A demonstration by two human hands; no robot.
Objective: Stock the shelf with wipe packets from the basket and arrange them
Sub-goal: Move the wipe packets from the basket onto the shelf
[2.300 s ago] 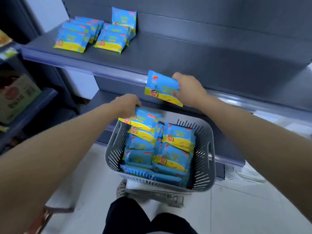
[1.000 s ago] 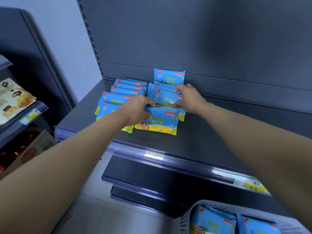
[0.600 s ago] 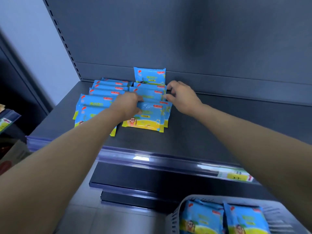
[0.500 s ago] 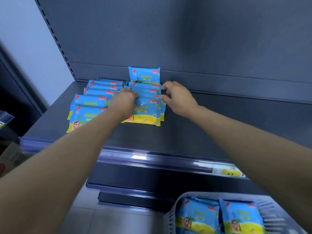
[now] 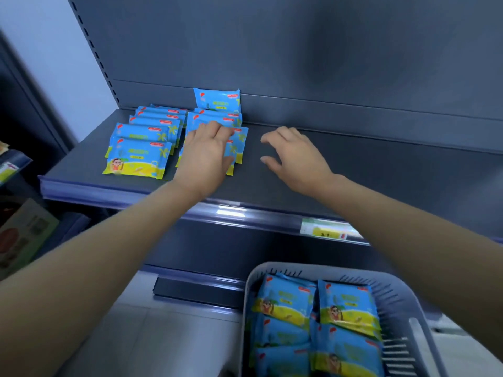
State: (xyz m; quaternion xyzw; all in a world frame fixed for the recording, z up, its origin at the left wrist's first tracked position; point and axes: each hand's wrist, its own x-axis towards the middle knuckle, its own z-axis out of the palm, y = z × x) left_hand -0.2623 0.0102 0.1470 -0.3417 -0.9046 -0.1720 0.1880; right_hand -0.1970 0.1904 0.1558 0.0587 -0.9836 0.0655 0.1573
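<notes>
On the dark grey shelf (image 5: 353, 170), toward its left end, blue-and-yellow wipe packets (image 5: 148, 133) lie flat in two overlapping rows that run from near the front edge back to the rear panel (image 5: 299, 50). The left row (image 5: 136, 157) is fully in view, its front packet face up with a cartoon figure on the yellow band; the right row (image 5: 240, 144) is mostly covered by the left hand (image 5: 206, 156), which rests palm down on it with fingers straight and close together, grasping nothing, only lying flat on the wrappers; the row's right edge and its rear packets show past the fingers. Behind that row one upright packet (image 5: 217, 100) stands against the rear panel. The right hand (image 5: 295, 159) is over bare shelf just to the right of the right row, apart from the packets, its fingers spread and loosely bent, thumb out, empty (whether the fingertips touch the shelf surface I cannot tell). On the shelf's front edge strip sits a price label (image 5: 324, 230), beside the right forearm. Lower right, nearest the camera, the grey slotted basket (image 5: 402, 303) holds stacked packets (image 5: 345, 306) of the same kind, laid in at least two columns, well apart from both hands. At the far left, blurred, a cardboard box (image 5: 24, 235) sits on a neighbouring rack.
</notes>
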